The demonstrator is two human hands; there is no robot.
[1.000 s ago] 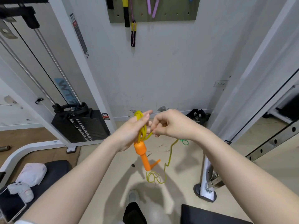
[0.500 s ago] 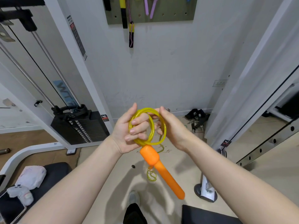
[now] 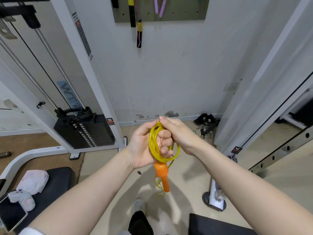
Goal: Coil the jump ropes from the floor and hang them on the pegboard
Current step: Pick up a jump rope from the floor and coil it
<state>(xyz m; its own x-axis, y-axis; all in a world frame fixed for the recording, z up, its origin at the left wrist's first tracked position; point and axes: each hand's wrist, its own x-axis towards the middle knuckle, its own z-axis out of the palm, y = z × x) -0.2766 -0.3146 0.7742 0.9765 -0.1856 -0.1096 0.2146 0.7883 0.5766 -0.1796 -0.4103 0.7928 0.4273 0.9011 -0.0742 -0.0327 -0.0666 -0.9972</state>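
Observation:
A yellow jump rope (image 3: 152,145) is wound in several loops around the curled fingers of my left hand (image 3: 144,148), which grips the coil at chest height. Its orange handle (image 3: 163,175) hangs straight down from the coil. My right hand (image 3: 179,133) pinches the rope at the top of the coil, close against the left fingers. The rope's loose tail (image 3: 159,185) dangles to the floor behind the handle. On the wall above is the olive pegboard (image 3: 177,12), with a yellow-and-black rope handle (image 3: 131,12) and purple handles (image 3: 160,5) hanging on it.
A white cable machine with a black weight stack (image 3: 84,131) stands to the left. A black bench at lower left holds a phone (image 3: 10,216) and grey cloth items (image 3: 25,192). A white rack upright (image 3: 254,92) stands to the right, black straps (image 3: 205,122) by the wall.
The coil has turned edge-on and tightened around my left fingers. The orange handle swung from slanting right to hanging straight down. My right hand moved to the top of the coil.

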